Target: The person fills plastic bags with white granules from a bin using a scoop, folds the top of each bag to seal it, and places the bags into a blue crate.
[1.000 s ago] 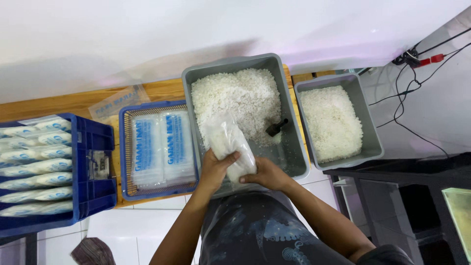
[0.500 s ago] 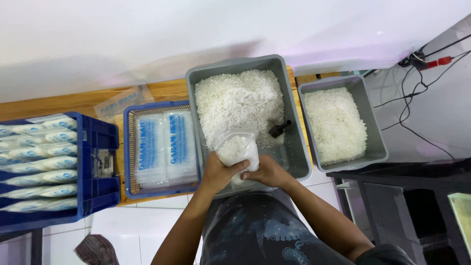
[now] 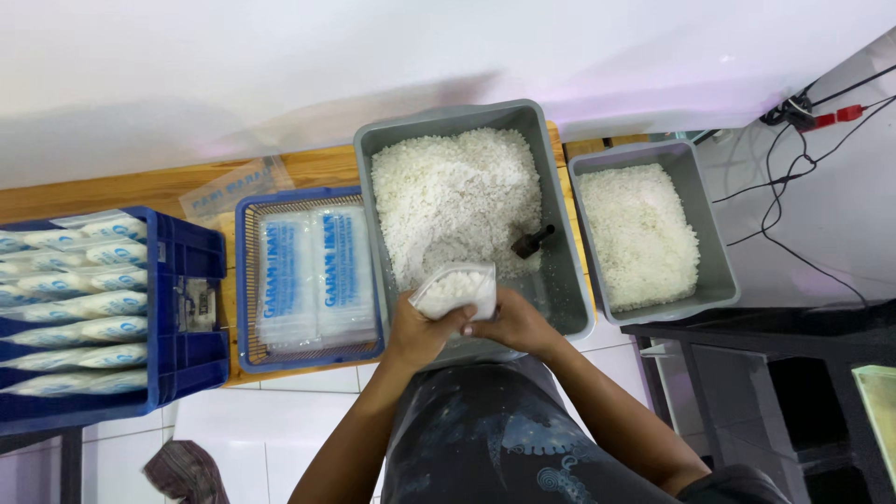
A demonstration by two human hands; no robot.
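1. Bag [image 3: 455, 288] update: a second ago it stood tall and loose over the big grey tub [image 3: 560, 308], now it's pulled down low at the near rim, bunched and squat. Looks to me like filling's done and it's being gathered.
2. It's small, clear plastic, packed with white grains.
3. Left hand [image 3: 417, 333] and right hand [image 3: 509, 324] both closed around it from below.
4. Dark scoop [image 3: 532, 243] sits in the grains; smaller grey tub [image 3: 719, 280] to the right, blue basket [image 3: 245, 280] of flat bags to the left.
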